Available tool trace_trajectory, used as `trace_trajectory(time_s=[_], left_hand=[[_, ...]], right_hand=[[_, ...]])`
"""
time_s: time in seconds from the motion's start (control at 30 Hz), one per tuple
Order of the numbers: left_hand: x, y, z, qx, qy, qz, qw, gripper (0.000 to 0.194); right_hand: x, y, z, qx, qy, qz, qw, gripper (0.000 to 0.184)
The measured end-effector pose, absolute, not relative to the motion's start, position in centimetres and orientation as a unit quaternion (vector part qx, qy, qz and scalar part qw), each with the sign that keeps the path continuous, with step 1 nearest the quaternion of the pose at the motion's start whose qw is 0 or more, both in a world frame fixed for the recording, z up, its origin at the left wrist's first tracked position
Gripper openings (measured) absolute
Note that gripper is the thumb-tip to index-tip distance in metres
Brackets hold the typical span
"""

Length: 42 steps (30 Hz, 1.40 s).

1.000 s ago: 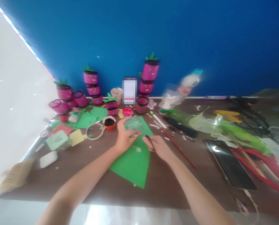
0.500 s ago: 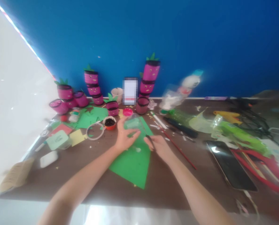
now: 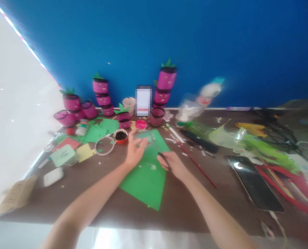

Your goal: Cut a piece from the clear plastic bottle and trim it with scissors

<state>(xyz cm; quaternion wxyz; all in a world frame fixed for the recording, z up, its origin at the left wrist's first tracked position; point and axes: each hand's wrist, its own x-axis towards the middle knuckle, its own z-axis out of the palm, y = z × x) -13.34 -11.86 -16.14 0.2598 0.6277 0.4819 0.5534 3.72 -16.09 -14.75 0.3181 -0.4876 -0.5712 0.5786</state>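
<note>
My left hand [image 3: 133,154] hovers over the far end of a green paper sheet [image 3: 146,181] on the brown table [image 3: 190,204]. Its thumb and fingers curl round a blurred clear plastic piece [image 3: 143,138]. My right hand [image 3: 172,164] is closed on small dark-handled scissors [image 3: 160,152], whose blades point away from me toward the clear piece. Both forearms reach in from the near edge.
Pink cups with faces [image 3: 162,93] stand stacked along the blue wall, with a propped phone [image 3: 143,100] between them. A tape ring [image 3: 104,145], a red bowl [image 3: 121,135] and paper scraps lie left. A thin red stick [image 3: 199,167], a black phone [image 3: 254,183] and green plastic [image 3: 262,148] lie right.
My left hand has turned and loosened its fingers on the clear piece, which now sits a little farther away. My right hand with the scissors has shifted slightly left.
</note>
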Motion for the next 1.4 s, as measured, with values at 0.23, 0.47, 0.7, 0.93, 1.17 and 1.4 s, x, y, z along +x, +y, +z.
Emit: trace_trajectory(time_s=[0.23, 0.47, 0.7, 0.93, 1.17, 1.4], left_hand=[[-13.0, -12.3, -16.5, 0.644, 0.467, 0.536, 0.285, 0.033], [-13.1, -12.3, -16.2, 0.648, 0.464, 0.531, 0.287, 0.032], [-13.2, -12.3, -16.3, 0.65, 0.475, 0.516, 0.293, 0.031], [-13.2, -11.8, -16.5, 0.624, 0.49, 0.518, 0.321, 0.031], [-13.3, -11.6, -16.6, 0.596, 0.499, 0.507, 0.373, 0.035], [-12.9, -12.2, -16.5, 0.63, 0.465, 0.501, 0.37, 0.032]], right_hand=[[3.7, -16.1, -14.5, -0.491, -0.578, 0.567, 0.322, 0.053], [3.7, -16.1, -13.5, -0.49, -0.602, 0.554, 0.3, 0.051], [4.1, -16.1, -14.0, -0.507, -0.598, 0.546, 0.295, 0.047], [3.8, -16.2, -13.7, -0.524, -0.572, 0.548, 0.312, 0.048], [3.4, -16.2, -13.2, -0.536, -0.544, 0.567, 0.308, 0.052], [3.5, -16.1, -13.0, -0.495, -0.547, 0.589, 0.33, 0.052]])
